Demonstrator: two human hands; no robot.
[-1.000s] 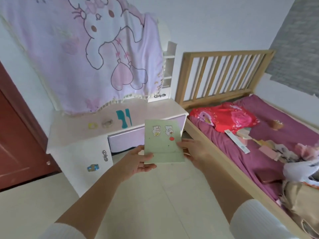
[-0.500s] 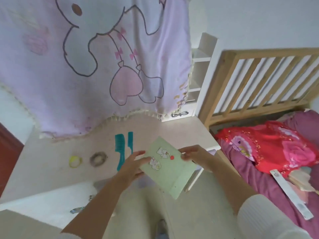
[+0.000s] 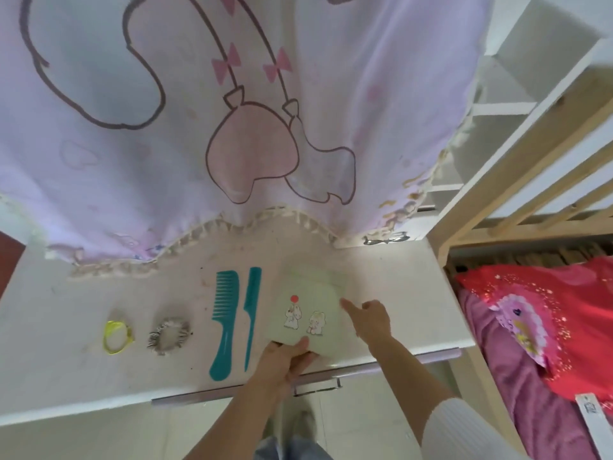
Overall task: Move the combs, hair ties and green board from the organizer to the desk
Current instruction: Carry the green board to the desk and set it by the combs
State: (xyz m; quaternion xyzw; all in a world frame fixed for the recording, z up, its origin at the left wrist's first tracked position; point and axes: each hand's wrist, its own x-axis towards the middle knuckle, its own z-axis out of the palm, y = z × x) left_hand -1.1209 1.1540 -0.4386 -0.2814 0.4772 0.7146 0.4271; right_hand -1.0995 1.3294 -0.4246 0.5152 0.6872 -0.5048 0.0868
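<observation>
The green board lay on, or just above, the worktop, at its right-hand part and just beside the two teal combs; whether its underside was fully seated could not be told, as its far edge was blurred. The left hand held the near edge, thumb on the top face and the other fingers curled beneath, so that grip was pinching the board. The right hand stood at the board's right edge with the forefinger extended and the remaining fingers loosely curled; its grip appeared spread and not clamped on anything, though contact with the edge could not be confirmed. The board was judged thin, flat, stiff and light: it kept its plane when carried by one edge only. Its face looked smooth, with small stickers and a red dot, so a pinch at an edge was judged more secure than a flat palm, and a lift from flat would call for a fingertip under a corner. The wide-toothed comb and the tail comb lay side by side, rigid plastic, best taken by the handles. The yellow hair tie and the striped hair tie lay apart to the left, soft and light. No organizer was in view.
</observation>
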